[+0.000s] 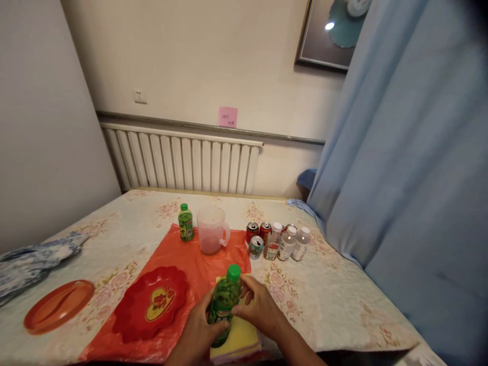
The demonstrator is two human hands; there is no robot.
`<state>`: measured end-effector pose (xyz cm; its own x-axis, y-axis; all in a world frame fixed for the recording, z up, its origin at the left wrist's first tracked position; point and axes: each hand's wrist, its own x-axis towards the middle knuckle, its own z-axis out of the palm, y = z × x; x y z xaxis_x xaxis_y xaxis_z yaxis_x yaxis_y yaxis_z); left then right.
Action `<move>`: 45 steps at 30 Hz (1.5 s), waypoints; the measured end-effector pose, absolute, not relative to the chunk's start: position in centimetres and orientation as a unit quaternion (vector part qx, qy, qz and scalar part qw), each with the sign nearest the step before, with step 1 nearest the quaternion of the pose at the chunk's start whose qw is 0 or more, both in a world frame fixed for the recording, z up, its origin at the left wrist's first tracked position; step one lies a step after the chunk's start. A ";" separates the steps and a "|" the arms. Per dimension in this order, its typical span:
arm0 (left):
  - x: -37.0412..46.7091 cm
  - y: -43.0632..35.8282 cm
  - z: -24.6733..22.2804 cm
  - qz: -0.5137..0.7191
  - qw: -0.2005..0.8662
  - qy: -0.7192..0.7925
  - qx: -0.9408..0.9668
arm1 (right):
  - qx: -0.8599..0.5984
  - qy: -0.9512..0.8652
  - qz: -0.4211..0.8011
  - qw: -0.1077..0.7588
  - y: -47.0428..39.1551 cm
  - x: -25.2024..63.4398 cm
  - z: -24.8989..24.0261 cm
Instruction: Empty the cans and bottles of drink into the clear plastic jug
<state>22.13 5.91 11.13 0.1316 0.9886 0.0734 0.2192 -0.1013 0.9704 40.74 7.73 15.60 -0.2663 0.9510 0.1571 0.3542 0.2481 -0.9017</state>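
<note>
A green-capped plastic bottle (225, 300) with a green label is held upright, tilted slightly, near the table's front edge. My left hand (199, 328) wraps round its lower left side, the thumb across the front. From the right, my right hand (264, 309) grips it with the thumb on the label and the fingers curled near the shoulder. Below the bottle lies a yellow cloth (246, 339). A second green bottle (186, 223) stands farther back, beside a translucent pink pitcher (211, 233). To my left hand's left is a scalloped red tray (131, 310).
A red plastic sheet (162, 256) covers part of the flowered tablecloth (328, 305). Several drink cans (255, 248) and clear white-capped bottles (286, 247) cluster at right. An orange lid (59, 306) and blue patterned fabric (34, 262) lie left. A blue curtain (404, 168) hangs right.
</note>
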 end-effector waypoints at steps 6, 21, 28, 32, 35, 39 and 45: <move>24.7 6.7 12.5 0.436 0.462 0.446 0.631 | -0.461 -0.647 0.454 0.403 7.2 41.6 14.2; 28.6 12.2 0.5 0.357 0.279 0.547 0.704 | -0.566 -0.573 0.352 0.477 10.6 52.4 13.7; 28.7 12.8 -6.1 0.302 -0.028 0.495 0.814 | -0.672 -0.489 0.217 0.512 13.2 61.7 10.5; 28.6 12.6 -6.9 0.291 -0.126 0.477 0.820 | -0.707 -0.449 0.178 0.517 14.7 65.9 9.3; 28.6 12.6 -6.6 0.292 -0.157 0.473 0.817 | -0.720 -0.431 0.158 0.520 16.0 68.0 8.5; 28.7 12.6 -6.1 0.301 -0.186 0.464 0.812 | -0.710 -0.432 0.166 0.531 17.8 69.4 7.7; 28.6 12.6 -6.2 0.308 -0.209 0.456 0.808 | -0.679 -0.457 0.197 0.540 20.0 69.9 7.3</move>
<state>28.60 12.61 -6.18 0.3941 0.6083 0.6889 0.8657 -0.4974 -0.0560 69.90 20.02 7.34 0.5042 0.8334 0.2265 0.4086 0.0008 -0.9127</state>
